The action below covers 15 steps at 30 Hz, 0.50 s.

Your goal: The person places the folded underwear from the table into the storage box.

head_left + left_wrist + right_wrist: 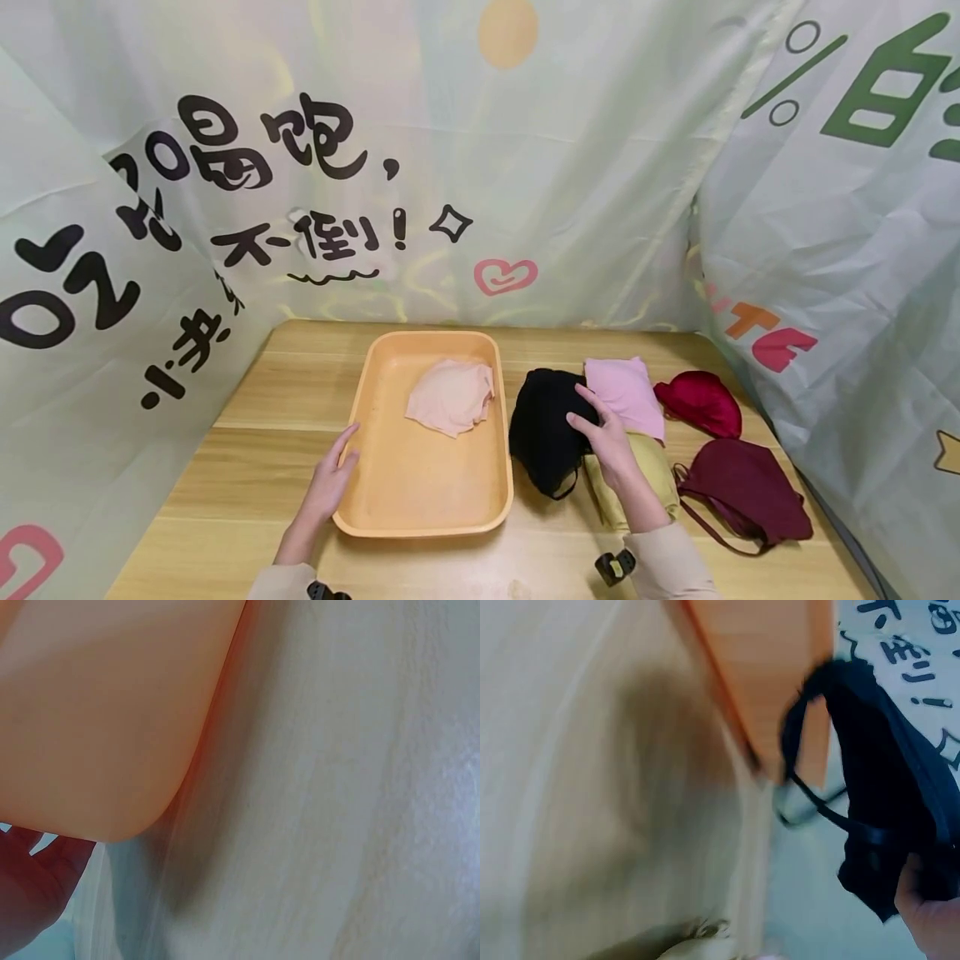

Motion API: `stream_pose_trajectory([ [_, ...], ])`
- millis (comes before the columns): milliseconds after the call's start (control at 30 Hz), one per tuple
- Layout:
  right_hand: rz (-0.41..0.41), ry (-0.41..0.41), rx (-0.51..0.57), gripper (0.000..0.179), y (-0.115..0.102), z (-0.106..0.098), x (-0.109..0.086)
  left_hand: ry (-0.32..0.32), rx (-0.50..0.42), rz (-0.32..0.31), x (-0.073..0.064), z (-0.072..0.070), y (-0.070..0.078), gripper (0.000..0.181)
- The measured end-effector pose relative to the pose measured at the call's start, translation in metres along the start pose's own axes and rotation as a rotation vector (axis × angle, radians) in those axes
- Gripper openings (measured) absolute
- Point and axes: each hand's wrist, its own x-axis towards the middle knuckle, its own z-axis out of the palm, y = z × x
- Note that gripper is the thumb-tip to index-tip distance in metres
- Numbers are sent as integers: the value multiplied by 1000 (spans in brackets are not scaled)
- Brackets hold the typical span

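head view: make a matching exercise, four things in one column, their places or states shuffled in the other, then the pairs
1. pale pink cloth
2. black strappy fabric garment
3. maroon strappy fabric garment
4. orange rectangular plastic tray

A. right of the folded yellow cloth
B. touched by the left hand
C. inside the tray
D. held by the right hand

Pairs: 1-C, 2-D, 3-A, 4-B

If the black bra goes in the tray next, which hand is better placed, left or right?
Probably your right hand: it holds the black bra, close beside the tray. Your left hand is on the tray's opposite side, touching its edge.
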Motion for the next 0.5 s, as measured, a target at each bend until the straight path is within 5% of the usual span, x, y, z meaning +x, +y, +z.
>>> stream_pose_trajectory([
  [267, -37, 37, 187, 58, -15, 26, -5, -3, 4, 9, 0, 0, -1, 45],
  [500, -71, -40, 198, 58, -8, 64, -8, -5, 4, -2, 1, 0, -1, 45],
])
